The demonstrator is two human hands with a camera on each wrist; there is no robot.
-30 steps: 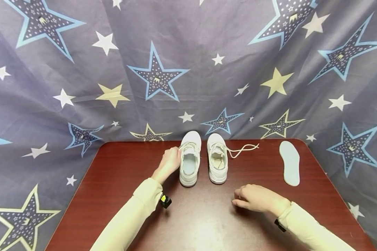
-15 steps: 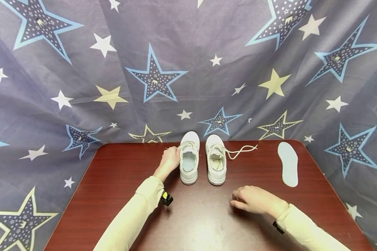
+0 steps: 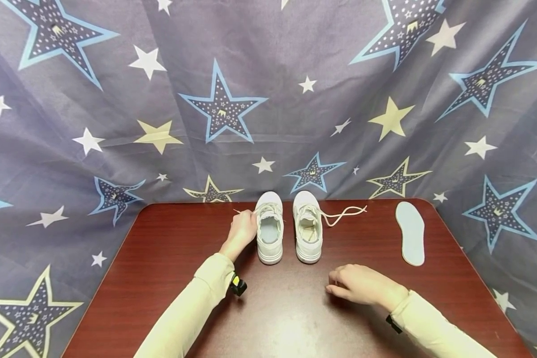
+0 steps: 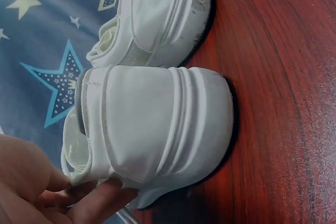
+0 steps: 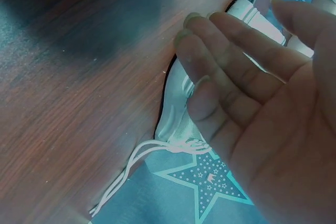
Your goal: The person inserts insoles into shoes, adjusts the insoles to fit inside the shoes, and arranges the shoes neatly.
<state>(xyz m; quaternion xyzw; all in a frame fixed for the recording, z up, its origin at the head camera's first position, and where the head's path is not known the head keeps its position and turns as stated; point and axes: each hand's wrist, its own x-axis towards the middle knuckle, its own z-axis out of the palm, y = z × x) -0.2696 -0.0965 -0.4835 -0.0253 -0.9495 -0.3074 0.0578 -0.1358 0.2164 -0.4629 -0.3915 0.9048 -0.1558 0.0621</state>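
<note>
Two white sneakers stand side by side at the table's far edge, toes towards the backdrop. My left hand [image 3: 242, 230] grips the side of the left sneaker [image 3: 270, 252]; in the left wrist view thumb and fingers pinch its upper near the opening. A pale blue insole [image 3: 269, 229] lies inside that shoe. The right sneaker [image 3: 309, 253] shows a beige inside, and its loose laces [image 3: 342, 216] trail right over the table. My right hand [image 3: 364, 286] is held over the table in front of the right sneaker, fingers relaxed, palm bare in the right wrist view.
A loose pale blue insole [image 3: 411, 234] lies on the right part of the reddish-brown table [image 3: 179, 238]. Behind the table hangs a grey-purple cloth [image 3: 277, 119] printed with stars, close to the shoe toes.
The left sneaker has come slightly towards me, its toe now about level with the right one's. My left hand stays on it, and the right hand has hardly moved.
</note>
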